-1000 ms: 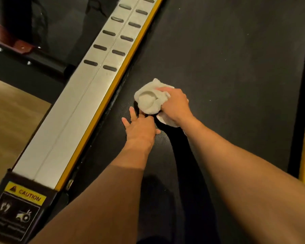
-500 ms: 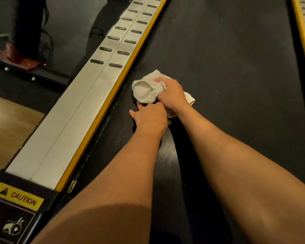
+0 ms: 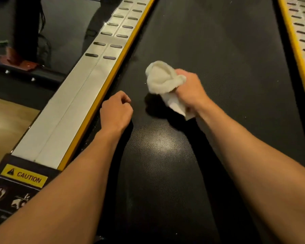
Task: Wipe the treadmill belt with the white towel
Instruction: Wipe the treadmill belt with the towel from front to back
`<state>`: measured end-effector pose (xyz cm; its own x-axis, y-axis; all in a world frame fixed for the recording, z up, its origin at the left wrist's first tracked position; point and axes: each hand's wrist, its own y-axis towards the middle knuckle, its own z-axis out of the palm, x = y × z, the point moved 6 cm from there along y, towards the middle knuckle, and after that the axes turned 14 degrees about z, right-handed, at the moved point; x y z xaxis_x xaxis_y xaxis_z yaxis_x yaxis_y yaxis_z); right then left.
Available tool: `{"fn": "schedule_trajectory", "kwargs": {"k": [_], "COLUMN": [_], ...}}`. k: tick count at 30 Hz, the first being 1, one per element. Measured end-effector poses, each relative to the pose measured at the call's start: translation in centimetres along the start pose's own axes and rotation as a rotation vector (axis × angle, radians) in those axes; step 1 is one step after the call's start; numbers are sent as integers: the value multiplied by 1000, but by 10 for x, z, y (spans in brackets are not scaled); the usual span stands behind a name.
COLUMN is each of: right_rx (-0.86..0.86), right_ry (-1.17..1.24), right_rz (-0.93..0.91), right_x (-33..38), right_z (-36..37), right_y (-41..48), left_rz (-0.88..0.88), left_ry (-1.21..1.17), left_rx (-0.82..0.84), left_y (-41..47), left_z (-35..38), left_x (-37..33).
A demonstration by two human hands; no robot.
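The black treadmill belt (image 3: pixel 218 67) fills the middle of the head view. My right hand (image 3: pixel 190 88) grips the bunched white towel (image 3: pixel 161 79), which sticks out to the hand's left; a tail of it hangs below the wrist. The towel looks slightly raised over the belt, with a shadow under it. My left hand (image 3: pixel 115 111) hovers near the belt's left edge, fingers curled, holding nothing, apart from the towel.
A silver side rail (image 3: pixel 74 103) with a yellow strip runs along the belt's left; a second rail (image 3: pixel 303 36) lies at the right. A caution label (image 3: pixel 23 176) sits at the lower left. Wooden floor (image 3: pixel 5 124) and dark equipment (image 3: pixel 26 32) lie further left.
My left hand has pulled away from the towel toward the left rail and curled its fingers. My right hand has lifted the towel and shifted it right.
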<state>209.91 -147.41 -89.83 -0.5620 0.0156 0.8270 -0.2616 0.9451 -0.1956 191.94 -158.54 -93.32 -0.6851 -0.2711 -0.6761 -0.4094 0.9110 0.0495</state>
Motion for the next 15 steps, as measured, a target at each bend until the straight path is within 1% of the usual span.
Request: {"fn": "schedule_trajectory", "kwargs": {"k": [1, 2, 3, 4, 7, 9, 10, 12, 13, 14, 15], "right_rx": [-53, -80, -80, -61, 41, 130, 181, 277, 255, 177, 67], "right_ry": [-37, -126, -226, -273, -217, -276, -309, -250, -196, -170, -203], "right_rz": [18, 24, 19, 2, -100, -187, -252, -301, -273, -245, -218], "right_x": [-5, -10, -16, -20, -15, -13, -9, -2, 3, 10, 11], "right_z": [-3, 2, 14, 29, 68, 89, 97, 96, 87, 75, 61], "right_y": [11, 19, 20, 15, -38, -80, -99, -110, -99, -83, -59], "left_rz": [6, 17, 27, 34, 39, 36, 35, 43, 45, 50, 57], "left_ry": [-8, -14, -17, -18, -14, -48, -72, -96, -80, -55, -44], "left_rx": [-1, -1, 1, 1, -1, 8, 17, 27, 33, 35, 30], "left_y": [1, 2, 4, 6, 11, 11, 12, 13, 13, 14, 14], "left_z": [1, 1, 1, 0, -4, -5, -6, -9, -9, -10, -10], "left_x": [2, 4, 5, 6, 9, 10, 10, 9, 8, 8, 8]}}
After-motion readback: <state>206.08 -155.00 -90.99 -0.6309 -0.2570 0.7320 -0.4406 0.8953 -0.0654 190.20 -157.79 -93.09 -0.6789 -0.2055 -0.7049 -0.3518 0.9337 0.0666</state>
